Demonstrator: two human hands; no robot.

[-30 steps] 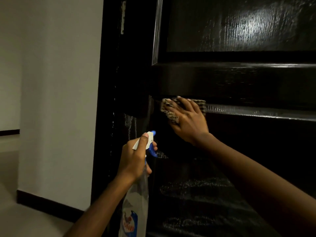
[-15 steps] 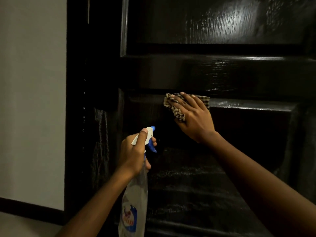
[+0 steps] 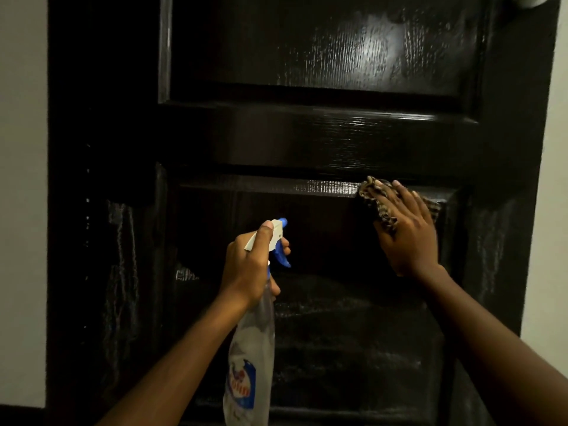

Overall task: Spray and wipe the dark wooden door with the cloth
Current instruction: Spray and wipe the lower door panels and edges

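Across nearly the whole view the dark wooden door (image 3: 338, 139) is seen, its glossy panels streaked with wet spray; it is judged rigid and slick, so firm pressure can be borne by it; below centre a clear plastic spray bottle (image 3: 252, 348) is held upright in front of the lower panel; it is judged light and perhaps slippery, best taken at the neck, where it is gripped by the left hand (image 3: 249, 269), fingers curled round it and thumb laid on the white head; at the lower panel's upper right corner the right hand (image 3: 408, 235) is pressed flat, fingers extended; beneath it the checked cloth (image 3: 373, 195) is bunched against the moulding; soft and limp, it is best kept wadded under the palm.
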